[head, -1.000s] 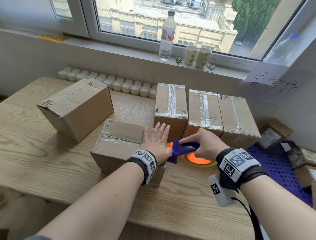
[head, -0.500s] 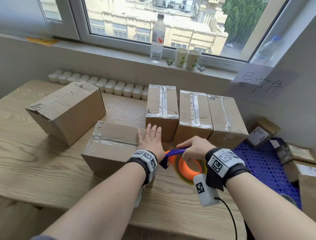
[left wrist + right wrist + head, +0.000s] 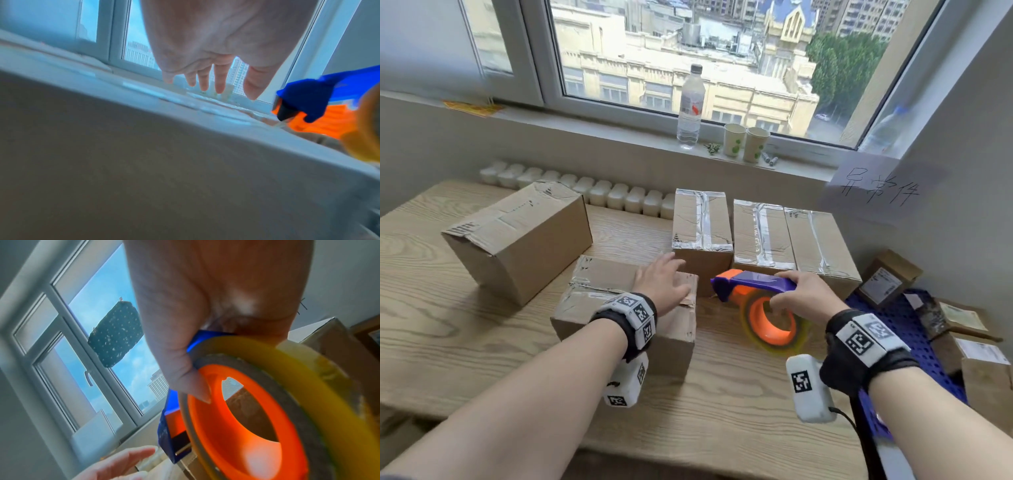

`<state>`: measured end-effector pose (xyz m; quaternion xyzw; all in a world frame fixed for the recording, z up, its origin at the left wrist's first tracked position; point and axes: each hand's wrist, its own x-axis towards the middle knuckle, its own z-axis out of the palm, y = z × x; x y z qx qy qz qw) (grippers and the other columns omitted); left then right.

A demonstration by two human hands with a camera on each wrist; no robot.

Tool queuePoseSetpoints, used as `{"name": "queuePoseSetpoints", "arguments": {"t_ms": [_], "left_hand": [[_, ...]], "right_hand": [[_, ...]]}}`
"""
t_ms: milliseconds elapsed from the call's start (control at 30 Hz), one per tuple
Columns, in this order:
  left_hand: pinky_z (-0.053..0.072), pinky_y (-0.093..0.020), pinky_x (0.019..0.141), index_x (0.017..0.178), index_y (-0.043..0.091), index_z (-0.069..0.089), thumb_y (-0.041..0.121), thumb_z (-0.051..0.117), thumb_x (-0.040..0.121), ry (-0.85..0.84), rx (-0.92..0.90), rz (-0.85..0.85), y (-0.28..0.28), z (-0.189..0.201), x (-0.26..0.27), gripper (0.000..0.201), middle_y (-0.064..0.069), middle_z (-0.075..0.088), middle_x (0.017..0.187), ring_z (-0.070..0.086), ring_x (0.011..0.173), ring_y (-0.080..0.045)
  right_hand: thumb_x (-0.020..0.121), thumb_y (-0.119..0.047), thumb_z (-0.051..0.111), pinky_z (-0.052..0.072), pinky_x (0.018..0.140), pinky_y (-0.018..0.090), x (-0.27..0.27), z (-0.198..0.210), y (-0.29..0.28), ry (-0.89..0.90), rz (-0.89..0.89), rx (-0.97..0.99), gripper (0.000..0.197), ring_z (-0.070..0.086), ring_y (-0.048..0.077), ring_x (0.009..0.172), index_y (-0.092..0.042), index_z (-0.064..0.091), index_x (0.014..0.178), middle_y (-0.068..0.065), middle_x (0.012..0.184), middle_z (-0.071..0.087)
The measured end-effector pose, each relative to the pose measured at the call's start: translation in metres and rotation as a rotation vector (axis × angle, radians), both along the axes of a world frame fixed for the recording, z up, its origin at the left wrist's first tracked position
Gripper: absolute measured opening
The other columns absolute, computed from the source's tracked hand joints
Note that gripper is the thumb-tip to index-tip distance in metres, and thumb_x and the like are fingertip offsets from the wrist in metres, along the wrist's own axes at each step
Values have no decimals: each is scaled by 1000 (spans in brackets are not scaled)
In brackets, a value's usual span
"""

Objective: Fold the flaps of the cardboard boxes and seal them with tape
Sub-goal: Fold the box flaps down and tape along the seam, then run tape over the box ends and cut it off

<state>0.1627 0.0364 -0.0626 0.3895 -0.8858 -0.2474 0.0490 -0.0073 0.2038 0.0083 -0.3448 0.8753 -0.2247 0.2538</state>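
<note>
A taped cardboard box (image 3: 599, 294) lies on the wooden table in front of me. My left hand (image 3: 662, 282) rests flat on its top near the right end, fingers straight (image 3: 205, 81). My right hand (image 3: 803, 296) grips a tape dispenser (image 3: 753, 287) with a blue handle and orange core, held just right of the box above the table. In the right wrist view my thumb (image 3: 185, 378) curls over the yellowish tape roll (image 3: 308, 386). Three sealed boxes (image 3: 760, 233) stand in a row behind. An untaped box (image 3: 517, 236) sits at the left.
On the windowsill stand a water bottle (image 3: 690, 106) and two paper cups (image 3: 744, 142). A row of white containers (image 3: 599, 192) lines the wall. A blue perforated crate (image 3: 904, 329) and more small boxes (image 3: 890, 277) lie at the right, below the table edge.
My right hand lifted the dispenser off the table and tilted it upright. My left hand stayed on the box and slid slightly right. The view tilted up.
</note>
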Motion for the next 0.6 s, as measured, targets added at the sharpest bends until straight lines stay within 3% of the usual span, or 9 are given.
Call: {"name": "queuePoseSetpoints", "arguments": {"t_ms": [67,100,167,233,267,333,500,600], "left_hand": [[7,-49,116,145,27,32,39,53,91,-41,-36,29,-16,9,23,59,3,16,157,13,145,-17],[7,-50,116,145,27,32,40,54,90,-79,-44,55,-24,13,34,61,3,15,157,13,145,-18],[7,-51,116,146,27,29,44,56,87,-176,-44,93,-40,16,58,67,2,13,158,11,145,-19],[7,-54,115,148,26,24,51,55,87,-291,-31,74,-50,17,78,73,3,11,158,9,146,-19],[7,-56,114,149,25,22,53,54,86,-341,-25,52,-54,16,87,76,4,11,158,8,146,-18],[8,-59,113,149,25,20,58,53,85,-400,-26,26,-59,15,100,79,7,12,158,10,145,-16],[24,-54,110,149,28,18,63,54,81,-406,4,32,-61,18,123,84,14,12,156,34,137,-22],[34,-46,105,149,27,16,65,54,80,-402,-48,32,-64,20,132,87,7,21,153,42,131,-22]], "right_hand": [[68,-3,70,39,44,10,8,5,-3,-34,-9,-59,35,51,12,59,-11,67,102,0,68,59],[69,-1,70,39,43,10,13,7,-5,-55,-10,-90,32,52,13,59,-11,67,99,1,68,60],[70,-1,70,45,51,14,23,10,-12,-99,-12,-124,30,54,16,62,-12,66,98,3,71,61],[70,-2,71,55,70,30,33,11,-20,-151,-14,-138,28,59,20,69,-13,64,95,7,76,63],[69,-2,71,56,77,39,38,10,-26,-175,-18,-138,27,60,23,72,-14,63,92,9,78,64],[69,-2,70,55,81,46,50,7,-35,-194,-6,-137,25,60,24,70,-16,62,89,10,75,64],[70,-9,70,56,75,39,78,2,-56,-240,71,-35,27,64,22,68,-10,63,97,12,79,70],[76,-8,66,51,57,25,94,1,-64,-270,100,29,16,61,18,61,-8,61,92,9,74,67]]}}
